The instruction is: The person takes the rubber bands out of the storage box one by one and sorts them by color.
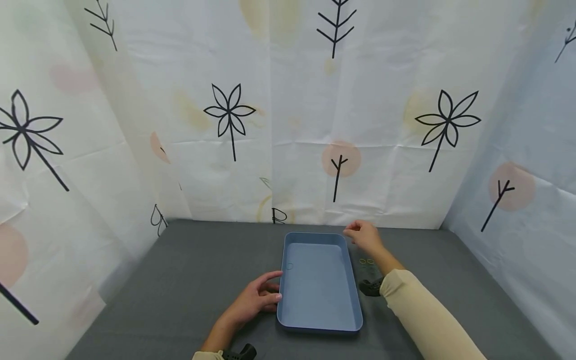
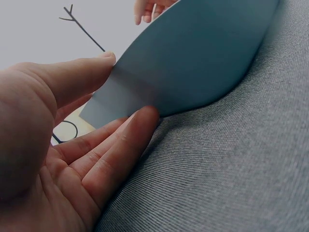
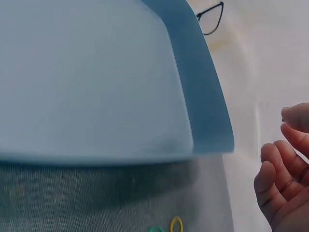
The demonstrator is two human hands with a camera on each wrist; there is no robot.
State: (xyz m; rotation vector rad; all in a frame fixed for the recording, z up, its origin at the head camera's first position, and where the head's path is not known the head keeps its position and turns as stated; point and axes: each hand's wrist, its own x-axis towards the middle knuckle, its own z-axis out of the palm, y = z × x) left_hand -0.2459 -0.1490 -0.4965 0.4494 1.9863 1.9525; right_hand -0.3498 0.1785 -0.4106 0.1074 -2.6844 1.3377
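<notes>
A shallow blue-grey tray (image 1: pixel 320 290) lies lengthwise on the grey tabletop. My left hand (image 1: pixel 252 300) is at its left side, fingertips touching the outer wall; in the left wrist view one fingertip is at the rim and another low on the wall (image 2: pixel 193 63). Beyond the tray's far right corner, my right hand (image 1: pixel 365 237) is raised with thumb and index finger pinched together. A tiny dark bit (image 3: pixel 283 120) shows between those fingertips; the rest of it is hidden. Inside the tray, near its left wall, lies a thin small ring (image 1: pixel 290 266).
Right of the tray, beside my right forearm, two small rings lie on the table, a yellow ring (image 3: pixel 176 224) and a green ring (image 3: pixel 156 228). White patterned cloth (image 1: pixel 297 125) hangs behind the table (image 1: pixel 216 260) and on both sides.
</notes>
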